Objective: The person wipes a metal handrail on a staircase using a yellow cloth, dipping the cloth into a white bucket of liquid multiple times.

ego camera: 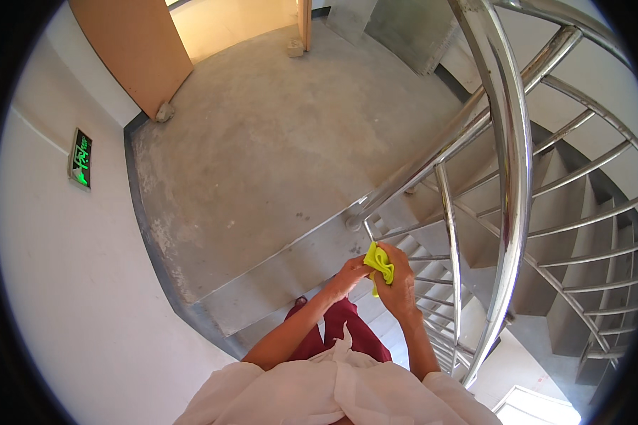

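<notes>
A folded yellow-green cloth is bunched between my two hands, at the lower middle of the view. My right hand grips it from the right, with the fingers curled over its upper edge. From the left, my left hand touches the cloth; its fingertips are partly hidden, so how firmly they hold it does not show. Both hands are in front of a thin upright bar of the stainless steel stair railing. The thick curved handrail rises to the right of my right hand.
Concrete steps lie below me, with a concrete landing ahead. More stairs run beyond the railing. A brown door stands ajar with a stone at its foot. A lit exit sign hangs on the left wall.
</notes>
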A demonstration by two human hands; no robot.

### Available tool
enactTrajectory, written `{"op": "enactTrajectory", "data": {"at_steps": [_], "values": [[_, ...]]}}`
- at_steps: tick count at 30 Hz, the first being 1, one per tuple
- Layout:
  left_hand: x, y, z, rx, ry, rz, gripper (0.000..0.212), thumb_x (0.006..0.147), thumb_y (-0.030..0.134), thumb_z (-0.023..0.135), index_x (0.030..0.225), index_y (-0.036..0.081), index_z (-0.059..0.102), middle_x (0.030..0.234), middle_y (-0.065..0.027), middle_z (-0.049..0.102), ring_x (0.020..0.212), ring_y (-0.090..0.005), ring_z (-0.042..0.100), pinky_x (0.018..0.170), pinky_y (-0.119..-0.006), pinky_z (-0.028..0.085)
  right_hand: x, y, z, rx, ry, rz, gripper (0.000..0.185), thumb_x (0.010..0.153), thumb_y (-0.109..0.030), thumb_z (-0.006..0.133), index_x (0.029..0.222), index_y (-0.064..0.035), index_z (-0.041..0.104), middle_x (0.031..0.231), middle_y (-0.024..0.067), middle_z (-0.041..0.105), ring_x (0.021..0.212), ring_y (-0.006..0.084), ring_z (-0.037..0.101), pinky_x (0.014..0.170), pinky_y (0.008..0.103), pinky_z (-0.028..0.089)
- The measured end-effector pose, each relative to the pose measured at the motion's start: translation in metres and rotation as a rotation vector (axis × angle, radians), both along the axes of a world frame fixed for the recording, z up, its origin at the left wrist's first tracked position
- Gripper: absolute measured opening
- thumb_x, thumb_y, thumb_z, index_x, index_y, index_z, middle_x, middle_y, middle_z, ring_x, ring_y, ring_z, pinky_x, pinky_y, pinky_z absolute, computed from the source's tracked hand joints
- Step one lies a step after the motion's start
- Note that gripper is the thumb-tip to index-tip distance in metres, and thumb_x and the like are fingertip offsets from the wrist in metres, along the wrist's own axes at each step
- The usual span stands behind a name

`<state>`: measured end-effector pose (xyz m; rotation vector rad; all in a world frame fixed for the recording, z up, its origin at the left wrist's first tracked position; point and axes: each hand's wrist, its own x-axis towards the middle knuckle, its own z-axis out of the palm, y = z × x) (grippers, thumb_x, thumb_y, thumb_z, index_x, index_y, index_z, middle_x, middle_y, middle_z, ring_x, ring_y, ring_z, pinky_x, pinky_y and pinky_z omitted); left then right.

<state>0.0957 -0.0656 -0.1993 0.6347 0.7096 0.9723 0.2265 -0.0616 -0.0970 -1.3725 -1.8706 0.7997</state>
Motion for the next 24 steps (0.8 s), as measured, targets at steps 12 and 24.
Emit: {"op": "enactTrajectory", "data": {"at_steps": [12,24], "values": [[-0.081,-0.022,0.002,0.480,0.813,0.372,0.018,0.092,0.015,0.058,0.085,0.000,0.052,0.073,-0.0129,0.050,0.069,-0.0256,0.050,0.064,-0.036,0.040,-0.034,-0.076,-0.059,-0.282,0.143,-0.148,0.055,0.079,-0.006,0.069,0.130,-0.0019,0.050,0.125,0.0190,0.057,0.116,0.0339,0.055,0.096,0.0407,0.045],[-0.116,-0.019,0.003,0.255,0.593,0.465,0.020,0.100,0.017,0.051,0.092,0.001,0.060,0.078,0.0018,0.057,0.072,-0.0044,0.050,0.065,-0.024,0.043,-0.141,-0.209,-0.254,-0.765,-0.074,1.219,0.042,0.082,-0.031,0.071,0.113,-0.0044,0.061,0.109,0.0140,0.067,0.090,0.0299,0.066,0.077,0.0390,0.052]]}}
